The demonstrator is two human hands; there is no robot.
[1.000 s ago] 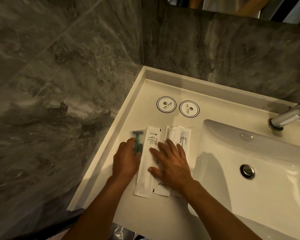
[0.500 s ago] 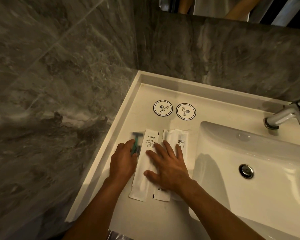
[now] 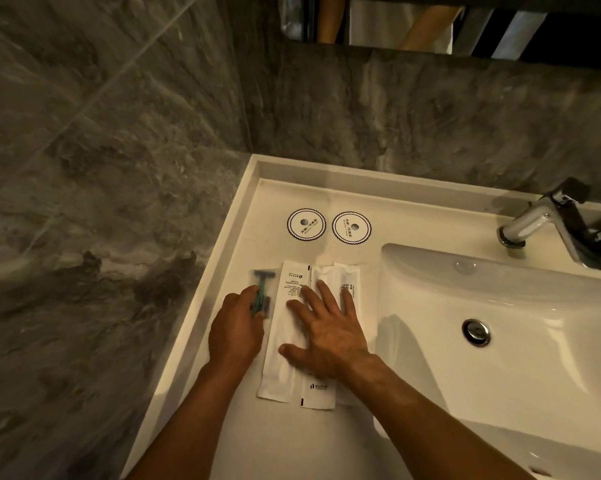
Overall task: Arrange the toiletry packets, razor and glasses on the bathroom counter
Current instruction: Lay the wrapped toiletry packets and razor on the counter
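White packets (image 3: 285, 341) pinned flat under R hand (image 3: 330, 341); L hand (image 3: 235, 332) pinching wrapped green razor (image 3: 261, 294).

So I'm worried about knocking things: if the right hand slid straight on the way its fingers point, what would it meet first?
Probably the right-hand coaster. The right hand lies flat on the toiletry packets, fingers pointing toward the back wall, with only bare counter between.

Two round coasters (image 3: 328, 226) behind, white basin (image 3: 500, 358) and chrome faucet (image 3: 548, 223) right.
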